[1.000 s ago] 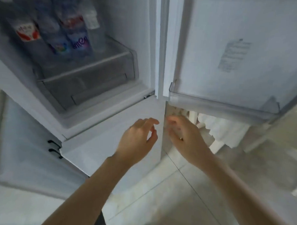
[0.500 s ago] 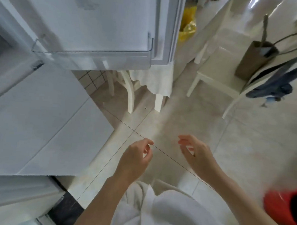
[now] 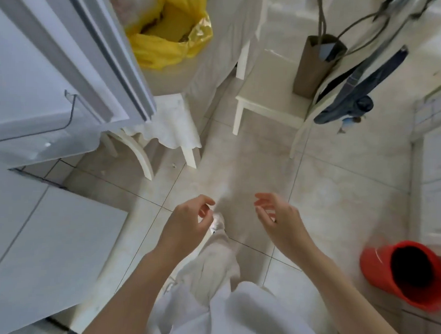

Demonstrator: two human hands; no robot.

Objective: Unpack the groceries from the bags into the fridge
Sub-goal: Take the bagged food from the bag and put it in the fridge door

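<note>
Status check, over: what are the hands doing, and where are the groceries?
Left hand and right hand empty, fingers loosely curled, over floor. Yellow bag sits open on table beyond fridge door. White chair beside the path.

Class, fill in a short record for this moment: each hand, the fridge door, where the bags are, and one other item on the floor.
left hand: empty, fingers loosely curled, over the floor
right hand: empty, fingers relaxed, apart from the left
fridge door: open, its door shelf shows nothing in it
yellow plastic bag: open, on the table beside the door
brown paper bag: upright on the white chair
red bucket: on the floor, right
</note>
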